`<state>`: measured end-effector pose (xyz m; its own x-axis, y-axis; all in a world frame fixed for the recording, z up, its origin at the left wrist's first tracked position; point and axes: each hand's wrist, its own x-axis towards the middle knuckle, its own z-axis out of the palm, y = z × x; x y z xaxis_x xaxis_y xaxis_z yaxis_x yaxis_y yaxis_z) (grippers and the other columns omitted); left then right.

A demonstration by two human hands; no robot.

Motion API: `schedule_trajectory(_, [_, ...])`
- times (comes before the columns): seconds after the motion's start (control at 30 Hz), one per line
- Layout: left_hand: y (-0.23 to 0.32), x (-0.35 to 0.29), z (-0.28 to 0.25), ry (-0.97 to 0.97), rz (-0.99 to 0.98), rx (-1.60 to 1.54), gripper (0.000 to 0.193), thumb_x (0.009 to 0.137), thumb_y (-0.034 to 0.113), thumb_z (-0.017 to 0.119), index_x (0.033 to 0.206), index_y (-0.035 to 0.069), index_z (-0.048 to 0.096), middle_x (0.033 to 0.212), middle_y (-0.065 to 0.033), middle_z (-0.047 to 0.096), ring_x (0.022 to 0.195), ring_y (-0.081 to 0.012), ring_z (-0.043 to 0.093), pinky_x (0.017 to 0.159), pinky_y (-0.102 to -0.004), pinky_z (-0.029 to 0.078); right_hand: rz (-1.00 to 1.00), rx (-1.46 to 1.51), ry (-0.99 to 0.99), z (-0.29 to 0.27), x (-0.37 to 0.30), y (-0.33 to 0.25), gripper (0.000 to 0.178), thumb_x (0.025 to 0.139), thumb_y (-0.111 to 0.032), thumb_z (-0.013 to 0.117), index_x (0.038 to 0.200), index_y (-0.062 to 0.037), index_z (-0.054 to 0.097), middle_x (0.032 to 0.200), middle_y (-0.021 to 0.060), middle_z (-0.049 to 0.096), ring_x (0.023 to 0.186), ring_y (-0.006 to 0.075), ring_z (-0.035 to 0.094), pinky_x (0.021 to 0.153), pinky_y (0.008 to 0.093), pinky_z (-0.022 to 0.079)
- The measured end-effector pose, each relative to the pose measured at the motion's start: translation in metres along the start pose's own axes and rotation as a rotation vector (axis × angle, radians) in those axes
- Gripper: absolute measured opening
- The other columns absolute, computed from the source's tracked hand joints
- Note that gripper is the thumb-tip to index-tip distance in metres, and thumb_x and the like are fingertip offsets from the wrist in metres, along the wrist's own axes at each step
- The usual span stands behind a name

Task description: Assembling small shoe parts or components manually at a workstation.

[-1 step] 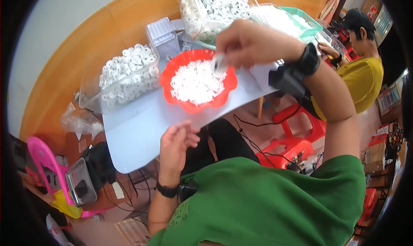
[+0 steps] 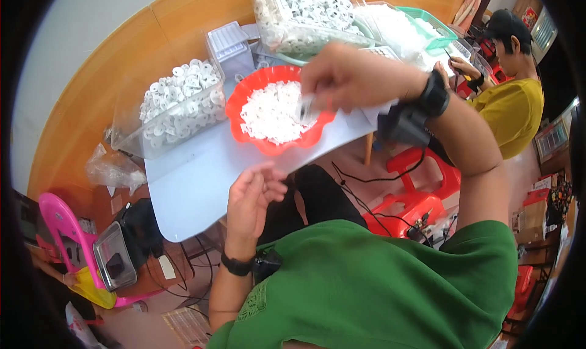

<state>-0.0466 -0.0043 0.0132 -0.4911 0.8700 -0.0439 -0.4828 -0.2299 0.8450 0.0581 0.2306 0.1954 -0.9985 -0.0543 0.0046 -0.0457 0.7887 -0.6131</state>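
A red bowl (image 2: 235,116) with a wavy, scalloped rim sits upright on the desk (image 2: 183,196), a loose heap of small white pieces (image 2: 270,110) inside it. A blurred whitish part (image 2: 307,107) with a dark patch is in the right hand (image 2: 342,80), over the bowl's right side.

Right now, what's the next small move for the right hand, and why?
Probably ease the right hand down a little toward the white bits: its fingertips pinch a blurred white piece at the right side of the red bowl, and the bits lie right beside it.
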Motion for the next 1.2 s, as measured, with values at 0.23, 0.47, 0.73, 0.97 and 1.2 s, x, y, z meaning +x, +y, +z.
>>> schedule_trajectory(0.23, [-0.016, -0.008, 0.021, -0.226, -0.061, -0.14, 0.039, 0.098, 0.022, 0.048, 0.125, -0.006, 0.047, 0.111, -0.0161, 0.061, 0.094, -0.0231, 0.063, 0.077, -0.0314, 0.055, 0.074, 0.219, -0.037, 0.119, -0.023, 0.009, 0.021, 0.079, -0.018, 0.069, 0.078, 0.0027, 0.063, 0.065, 0.0122, 0.062, 0.056, 0.0205, 0.059, 0.052, 0.0321, 0.046])
schedule_trajectory(0.47, [-0.027, -0.02, 0.025, -0.18, -0.1, -0.044, 0.037, 0.095, 0.017, 0.053, 0.121, -0.009, 0.051, 0.105, -0.0173, 0.063, 0.088, -0.0239, 0.066, 0.073, -0.0282, 0.057, 0.184, 0.336, 0.093, 0.144, -0.044, 0.016, 0.017, 0.074, -0.013, 0.069, 0.07, 0.0015, 0.063, 0.06, 0.011, 0.062, 0.056, 0.0218, 0.061, 0.052, 0.0334, 0.047])
schedule_trajectory(0.73, [-0.03, -0.013, 0.016, -0.123, -0.132, -0.129, 0.028, 0.094, 0.011, 0.053, 0.115, -0.008, 0.055, 0.105, -0.0225, 0.063, 0.091, -0.0261, 0.066, 0.076, -0.0283, 0.058, 0.226, 0.034, 0.827, 0.087, -0.109, 0.069, 0.011, 0.085, -0.009, 0.061, 0.088, 0.0005, 0.063, 0.068, 0.0016, 0.059, 0.061, 0.0075, 0.053, 0.056, 0.0231, 0.044])
schedule_trajectory(0.97, [-0.03, -0.006, 0.023, -0.1, -0.145, -0.154, 0.03, 0.094, 0.009, 0.052, 0.119, -0.008, 0.052, 0.109, -0.0259, 0.06, 0.095, -0.0285, 0.065, 0.082, -0.0301, 0.057, 0.413, -0.254, 1.094, 0.004, -0.16, 0.158, 0.01, 0.081, -0.006, 0.061, 0.087, 0.0004, 0.066, 0.066, 0.0102, 0.063, 0.057, 0.0148, 0.056, 0.055, 0.0275, 0.045])
schedule_trajectory(1.2, [-0.031, -0.005, 0.021, -0.107, -0.149, -0.148, 0.03, 0.094, 0.007, 0.052, 0.12, -0.009, 0.052, 0.11, -0.0256, 0.06, 0.097, -0.0288, 0.064, 0.085, -0.0317, 0.056, 0.425, -0.343, 0.797, -0.027, -0.148, 0.187, 0.016, 0.085, -0.007, 0.061, 0.099, -0.0042, 0.068, 0.062, 0.0019, 0.057, 0.055, 0.0073, 0.048, 0.05, 0.0234, 0.039])
